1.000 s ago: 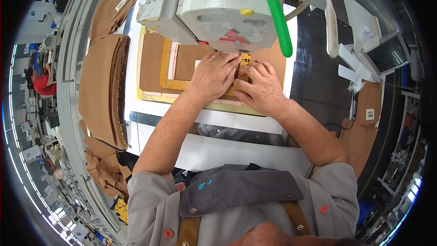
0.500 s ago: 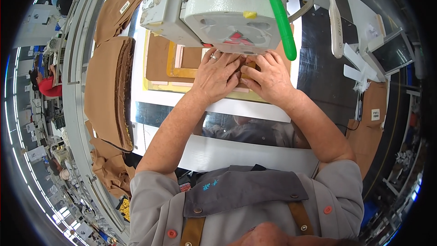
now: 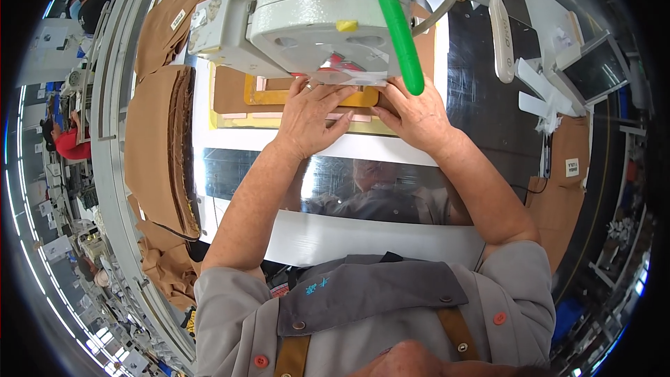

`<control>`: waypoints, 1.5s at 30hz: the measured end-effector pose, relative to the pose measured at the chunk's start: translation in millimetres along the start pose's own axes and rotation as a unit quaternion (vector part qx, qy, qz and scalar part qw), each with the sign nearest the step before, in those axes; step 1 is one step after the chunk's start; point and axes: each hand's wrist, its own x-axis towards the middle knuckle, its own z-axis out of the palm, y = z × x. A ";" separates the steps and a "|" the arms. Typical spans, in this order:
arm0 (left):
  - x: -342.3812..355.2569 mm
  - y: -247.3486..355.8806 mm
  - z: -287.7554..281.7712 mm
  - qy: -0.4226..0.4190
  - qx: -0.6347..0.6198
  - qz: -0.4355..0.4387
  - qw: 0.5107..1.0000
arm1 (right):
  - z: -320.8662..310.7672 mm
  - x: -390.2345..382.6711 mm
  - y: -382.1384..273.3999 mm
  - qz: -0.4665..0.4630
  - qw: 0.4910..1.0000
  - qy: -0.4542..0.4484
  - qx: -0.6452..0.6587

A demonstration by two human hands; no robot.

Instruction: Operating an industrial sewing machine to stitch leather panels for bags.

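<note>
Under the white sewing machine head [image 3: 324,31], my left hand [image 3: 312,117] lies on an amber frame [image 3: 265,98] with its thumb spread and its fingers stretched forward. My right hand [image 3: 419,117] rests at the frame's right end, thumb apart, its fingers reaching forward. The machine head partly hides the fingertips of both. Brown fabric [image 3: 229,91] lies inside a pale yellow template [image 3: 241,123] beneath the amber frame. Neither hand shows anything gripped in it.
A long green handle [image 3: 399,35] hangs close above my right hand. A stack of brown fabric panels [image 3: 157,153] lies on the left. At the right are a small screen [image 3: 600,73] and a brown labelled piece [image 3: 569,146]. A person in red [image 3: 72,143] sits far left.
My hands have moved apart, the left one going left, and more of the amber frame's near bar shows between them. The view has shifted slightly.
</note>
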 end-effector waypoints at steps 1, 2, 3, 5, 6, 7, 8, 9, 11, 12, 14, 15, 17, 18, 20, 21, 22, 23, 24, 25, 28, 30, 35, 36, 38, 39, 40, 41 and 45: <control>1.6 0.2 0.0 0.008 0.002 -0.002 1.000 | -0.5 2.2 2.1 -0.012 1.000 0.002 -0.008; 3.0 0.3 0.2 0.017 0.004 -0.003 1.000 | 0.9 3.1 4.7 -0.009 1.000 0.003 -0.008; 4.5 -0.2 0.4 0.016 0.004 -0.001 1.000 | 2.3 4.0 7.3 -0.019 0.999 0.015 -0.024; 6.1 -2.2 2.6 0.025 0.041 0.000 0.999 | 2.5 5.6 9.6 -0.027 0.998 0.028 -0.041; 5.2 -4.6 5.2 0.024 0.042 0.002 0.999 | 2.8 7.0 9.9 -0.019 0.998 0.017 -0.052; 4.0 -6.7 7.4 0.002 0.012 -0.033 0.999 | 3.1 8.3 10.2 -0.011 0.998 0.006 -0.063; 2.9 -8.5 9.6 -0.020 -0.018 -0.068 0.997 | 3.5 9.4 11.1 -0.010 0.998 0.007 -0.063; 4.0 -7.2 9.2 -0.022 -0.018 -0.066 0.997 | 4.2 9.8 12.1 -0.005 0.998 0.013 -0.068; 5.5 -4.0 7.9 -0.020 -0.015 -0.042 0.999 | 5.3 7.5 13.2 0.000 0.997 0.020 -0.072; 4.9 -2.6 7.3 -0.020 -0.014 -0.041 0.999 | 5.6 6.5 14.3 0.002 0.997 0.021 -0.079; -1.7 1.5 6.0 0.039 0.014 0.006 0.999 | 6.6 6.0 11.9 0.002 0.996 0.024 -0.085; -6.1 3.7 7.1 0.038 0.014 0.008 0.999 | 6.5 4.8 9.5 0.004 0.997 0.015 -0.080; -22.3 7.7 6.2 0.046 0.030 -0.028 0.998 | 9.5 3.1 7.9 0.005 0.997 0.007 -0.075; -31.6 12.4 1.8 0.046 0.032 -0.025 0.998 | 12.4 3.0 8.4 0.008 0.996 0.018 -0.087; -55.3 21.5 -6.3 0.046 0.024 -0.065 0.997 | 14.5 1.9 11.3 0.015 0.994 0.031 -0.101; -73.3 22.6 -11.7 0.047 0.028 -0.065 0.996 | 13.7 2.7 10.8 0.016 0.994 0.028 -0.103; -93.1 20.8 -12.9 0.040 0.044 -0.089 0.994 | 12.4 1.7 10.6 0.020 0.994 0.024 -0.108; -111.7 18.9 -13.6 0.033 0.061 -0.115 0.991 | 13.6 1.5 9.4 0.019 0.994 0.026 -0.107; -126.4 18.0 -14.3 0.035 0.062 -0.113 0.991 | 14.3 0.2 8.8 0.014 0.994 0.029 -0.100; -141.0 17.8 -15.2 0.048 0.078 -0.136 0.986 | 15.1 -0.9 7.8 0.008 0.995 0.031 -0.093; -174.0 16.9 -1.6 0.086 0.107 -0.190 0.972 | 16.8 -6.0 3.5 0.011 0.995 0.033 -0.095; -183.4 17.1 4.2 0.132 0.129 -0.253 0.950 | 13.7 -11.9 -3.9 0.024 0.995 0.045 -0.089; -185.2 16.5 3.6 0.139 0.141 -0.274 0.941 | -9.7 -48.1 -22.5 0.063 0.995 0.070 -0.044; -183.9 16.9 4.0 0.141 0.139 -0.270 0.942 | -15.1 -58.2 -23.5 0.073 0.995 0.064 -0.035; -183.8 16.8 3.2 0.148 0.140 -0.267 0.942 | -21.4 -76.0 -25.5 0.079 0.995 0.059 -0.026; -183.5 16.7 2.8 0.146 0.130 -0.265 0.944 | -23.5 -86.2 -26.1 0.091 0.994 0.060 -0.026; -183.8 16.8 2.7 0.145 0.121 -0.263 0.946 | -24.9 -95.2 -26.1 0.102 0.993 0.060 -0.026; -183.9 16.8 2.3 0.149 0.122 -0.263 0.945 | -25.8 -103.9 -25.5 0.099 0.993 0.062 -0.027; -183.8 18.4 1.1 0.144 0.125 -0.258 0.947 | -37.2 -132.2 -26.1 0.124 0.990 0.061 -0.030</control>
